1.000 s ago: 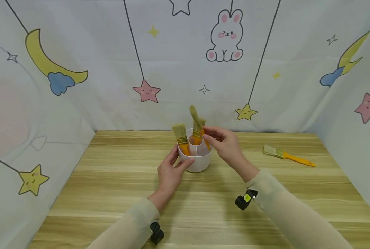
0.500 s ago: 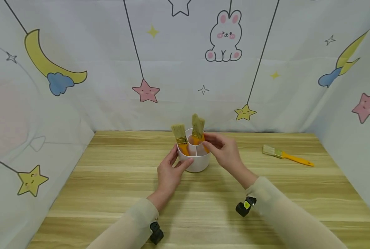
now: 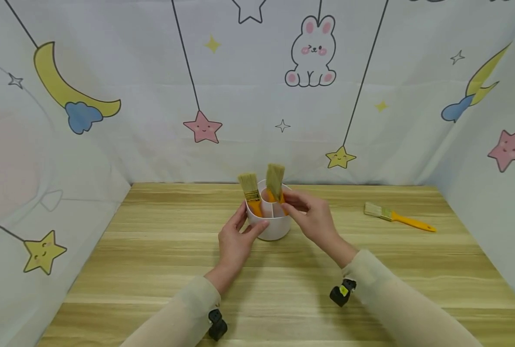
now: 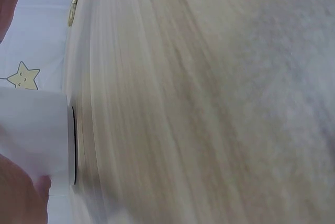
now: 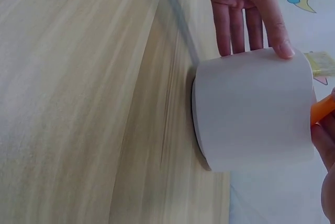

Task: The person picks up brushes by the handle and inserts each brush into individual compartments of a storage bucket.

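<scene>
A white divided brush holder (image 3: pixel 276 230) stands upright on the wooden table, with a round inner cup. My left hand (image 3: pixel 235 242) grips its left side, thumb on the front rim and fingers round the far side. Inside the left compartment leans a paintbrush (image 3: pixel 249 187), bristles up. At the right rim my right hand (image 3: pixel 315 219) pinches another paintbrush (image 3: pixel 276 177) by its orange handle, which slants into the holder. Its bristles overlap a brush behind, of which only a little orange shows. The right wrist view shows the orange handle (image 5: pixel 320 110) just above the rim.
A single paintbrush (image 3: pixel 400 219) with a yellow-orange handle lies flat on the table at the right, bristles to the left. A white cloth backdrop (image 3: pixel 153 154) with printed stars and moons encloses the table at the back and sides.
My right hand has lowered the pinched paintbrush into the holder's right side; its bristles now stand lower and overlap the brush behind. The left hand keeps its grip on the holder.
</scene>
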`<move>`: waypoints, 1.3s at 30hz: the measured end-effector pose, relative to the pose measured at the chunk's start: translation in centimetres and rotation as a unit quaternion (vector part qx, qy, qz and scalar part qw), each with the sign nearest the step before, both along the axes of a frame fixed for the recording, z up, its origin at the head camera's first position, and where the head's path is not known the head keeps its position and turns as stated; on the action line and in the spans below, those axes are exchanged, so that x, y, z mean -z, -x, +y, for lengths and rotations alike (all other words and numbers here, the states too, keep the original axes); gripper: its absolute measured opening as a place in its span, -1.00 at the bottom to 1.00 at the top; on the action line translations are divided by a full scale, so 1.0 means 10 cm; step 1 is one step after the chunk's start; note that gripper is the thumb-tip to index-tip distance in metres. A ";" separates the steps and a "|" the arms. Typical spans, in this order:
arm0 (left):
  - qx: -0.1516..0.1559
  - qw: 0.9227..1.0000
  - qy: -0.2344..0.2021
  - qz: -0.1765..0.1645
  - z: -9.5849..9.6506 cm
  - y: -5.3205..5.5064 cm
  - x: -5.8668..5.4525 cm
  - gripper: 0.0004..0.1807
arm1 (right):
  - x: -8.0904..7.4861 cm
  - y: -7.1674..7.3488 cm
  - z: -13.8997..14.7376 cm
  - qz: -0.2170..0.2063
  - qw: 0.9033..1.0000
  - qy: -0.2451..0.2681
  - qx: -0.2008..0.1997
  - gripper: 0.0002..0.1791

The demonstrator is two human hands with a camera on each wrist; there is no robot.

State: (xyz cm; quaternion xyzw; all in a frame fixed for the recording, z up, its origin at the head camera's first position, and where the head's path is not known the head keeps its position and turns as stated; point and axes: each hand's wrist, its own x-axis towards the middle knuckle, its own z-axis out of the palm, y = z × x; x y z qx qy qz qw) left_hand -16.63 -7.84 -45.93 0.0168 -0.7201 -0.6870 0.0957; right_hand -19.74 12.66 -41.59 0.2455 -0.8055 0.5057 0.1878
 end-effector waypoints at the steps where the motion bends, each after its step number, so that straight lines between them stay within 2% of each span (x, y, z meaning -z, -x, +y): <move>1: -0.001 1.000 0.001 0.000 0.00 0.00 0.00 -0.12 | 0.00 -0.01 0.00 0.005 1.000 -0.006 0.001 -0.64; 6: -0.008 1.000 0.006 0.000 0.01 0.00 -0.01 -0.12 | 0.02 -0.01 0.03 0.043 0.998 -0.047 0.003 -0.66; 10: -0.009 1.000 0.013 0.003 0.02 0.00 0.00 -0.13 | 0.03 0.00 0.04 0.084 0.993 -0.086 -0.003 -0.67; 17: -0.005 1.000 0.006 0.008 0.03 -0.01 0.00 -0.14 | 0.05 0.02 0.05 0.159 0.973 -0.167 0.010 -0.69; 22: -0.005 1.000 0.006 0.005 0.02 -0.01 0.00 -0.13 | 0.04 0.04 0.05 0.197 0.960 -0.198 0.014 -0.72; 30: -0.005 1.000 0.008 -0.003 0.01 -0.01 -0.01 -0.12 | -0.02 0.05 0.04 0.220 0.942 -0.253 0.012 -0.73; 39: 0.002 1.000 0.008 0.000 -0.02 -0.01 0.00 -0.12 | -0.14 0.05 0.08 0.201 0.933 -0.298 -0.023 -0.72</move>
